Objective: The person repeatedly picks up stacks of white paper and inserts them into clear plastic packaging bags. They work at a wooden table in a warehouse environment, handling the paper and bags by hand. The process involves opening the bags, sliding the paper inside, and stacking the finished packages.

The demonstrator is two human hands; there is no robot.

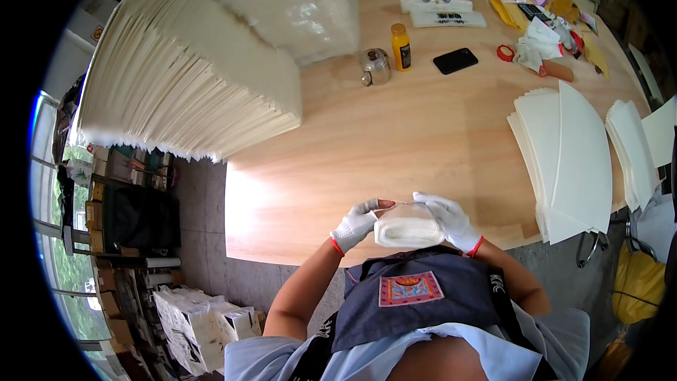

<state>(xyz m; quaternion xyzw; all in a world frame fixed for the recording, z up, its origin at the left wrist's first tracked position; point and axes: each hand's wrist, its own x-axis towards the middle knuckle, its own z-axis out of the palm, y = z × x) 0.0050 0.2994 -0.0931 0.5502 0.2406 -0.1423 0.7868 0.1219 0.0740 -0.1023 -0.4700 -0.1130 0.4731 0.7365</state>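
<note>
Between my two gloved hands, at the near edge of the table, is a folded bundle of white sheets [407,231] in what looks like a clear plastic sleeve. Its rounded folded end faces me. My left hand [358,226] grips the bundle's left side; that white glove has a red cuff, and some bare fingertips show. On the right side, my right hand [451,220], in a matching glove, is closed around the bundle. The undersides of both hands are hidden.
A tall stack of cream sheets [190,70] fills the table's far left, beside a plastic-wrapped stack [303,7]. Fanned white sheets [564,162] lie at right. Farther back are a glass teapot [374,67], an orange bottle [400,48], a black phone [455,61] and two white packets [448,20].
</note>
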